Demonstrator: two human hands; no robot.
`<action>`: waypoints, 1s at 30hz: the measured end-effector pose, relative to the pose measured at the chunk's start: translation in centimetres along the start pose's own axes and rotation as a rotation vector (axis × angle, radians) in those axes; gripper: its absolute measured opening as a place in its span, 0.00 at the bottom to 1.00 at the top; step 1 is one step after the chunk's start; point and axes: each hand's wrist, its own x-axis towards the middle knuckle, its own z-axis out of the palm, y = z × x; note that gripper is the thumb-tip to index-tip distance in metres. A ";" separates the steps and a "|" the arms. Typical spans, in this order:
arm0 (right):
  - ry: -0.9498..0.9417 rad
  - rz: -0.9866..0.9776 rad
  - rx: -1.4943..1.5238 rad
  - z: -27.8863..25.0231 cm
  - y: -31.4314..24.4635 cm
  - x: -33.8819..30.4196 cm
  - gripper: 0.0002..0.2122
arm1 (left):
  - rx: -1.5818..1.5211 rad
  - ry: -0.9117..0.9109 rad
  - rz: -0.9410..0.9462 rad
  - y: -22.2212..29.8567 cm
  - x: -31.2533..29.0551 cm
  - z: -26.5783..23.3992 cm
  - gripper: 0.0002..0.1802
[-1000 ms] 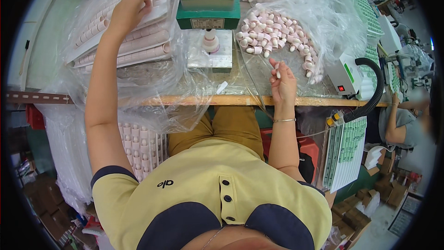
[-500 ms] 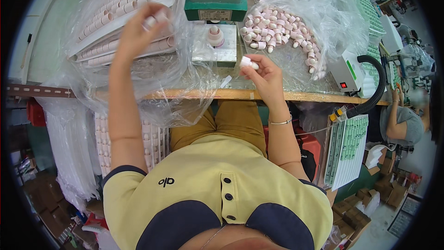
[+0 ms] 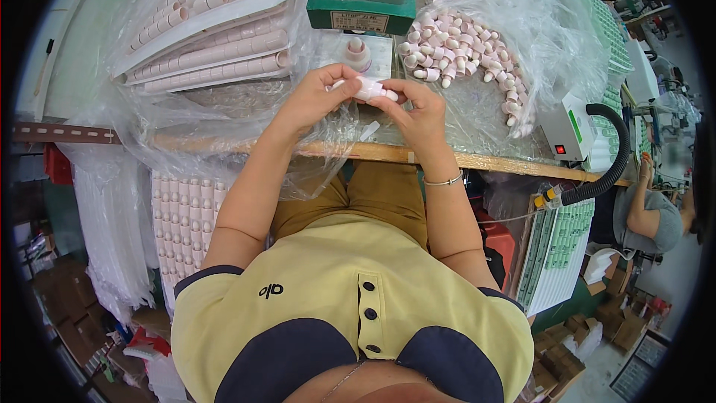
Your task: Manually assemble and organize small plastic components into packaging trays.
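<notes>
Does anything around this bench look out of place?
One small white piece lies apart from the heap of parts, near the front edge of the bench. Crumpled clear film also hangs untidily over that edge.

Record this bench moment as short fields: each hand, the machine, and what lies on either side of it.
Left hand: gripping small pink-and-white parts
Right hand: gripping the same cluster from its right end
Machine: green and grey; a round pinkish piece stands at its base
Left of machine: stacked rows of pink cylinders
Right of machine: heap of white-tipped pink pieces
</notes>
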 end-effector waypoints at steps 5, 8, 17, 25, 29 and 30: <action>0.032 0.413 0.348 0.2 -0.2 -0.8 0.08 | 0.208 0.090 0.317 0.3 -0.2 1.5 0.14; 0.044 0.403 0.371 0.3 -0.4 -1.1 0.08 | 0.177 0.142 0.244 0.6 -0.5 2.3 0.16; 0.147 0.353 0.324 -0.6 1.0 2.3 0.11 | 0.744 0.747 0.549 0.7 4.2 1.4 0.13; -0.025 0.066 -0.307 3.6 0.8 7.0 0.14 | -0.952 0.413 0.436 0.7 1.9 -2.2 0.10; -0.056 0.102 -0.372 3.7 1.9 6.5 0.20 | -1.399 0.129 0.367 2.2 -2.3 -3.5 0.12; -0.038 0.115 -0.263 2.5 0.2 5.9 0.24 | -1.294 0.214 0.400 3.2 -3.2 -3.6 0.13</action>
